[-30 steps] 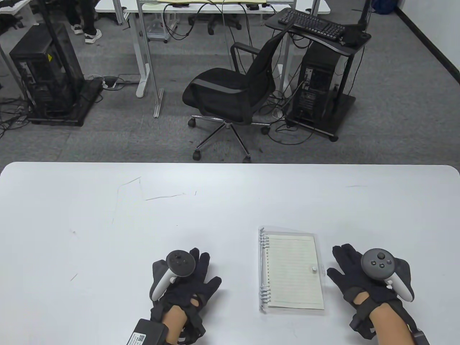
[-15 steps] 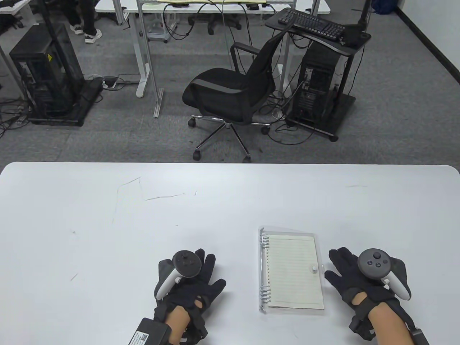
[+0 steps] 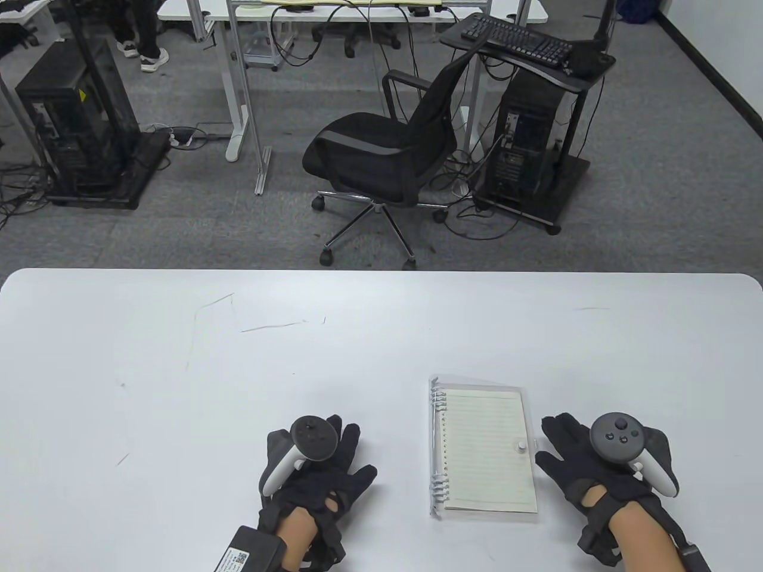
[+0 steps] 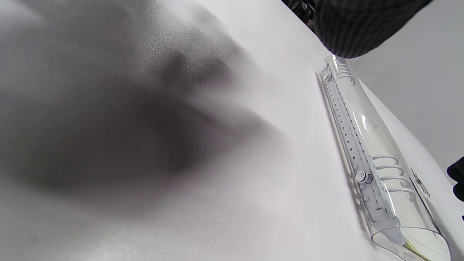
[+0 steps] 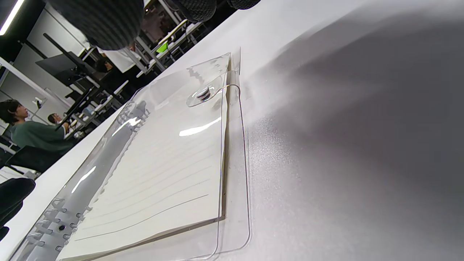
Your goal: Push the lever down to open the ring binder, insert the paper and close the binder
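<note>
Lying closed on the white table [image 3: 179, 387], the clear-covered ring binder of lined paper [image 3: 483, 451] is sitting between both gloved hands. The left hand [image 3: 316, 471] and right hand [image 3: 596, 465] are resting flat beside it, fingers spread, gripping nothing.

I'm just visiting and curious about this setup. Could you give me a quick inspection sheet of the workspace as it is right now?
Surface: white table, a few faint scratch marks.
Job's things: ring binder lies flat, clear cover shut and snapped over lined paper, rings on its left edge.
Clutter: nothing seen on the table.
Grips: left hand flat on the table left of the binder; right hand flat beside its right edge; neither holds anything.
Cables: loose wires on the floor by the computer towers.
Surroundings: office chair, keyboard, desks, carpet.
</note>
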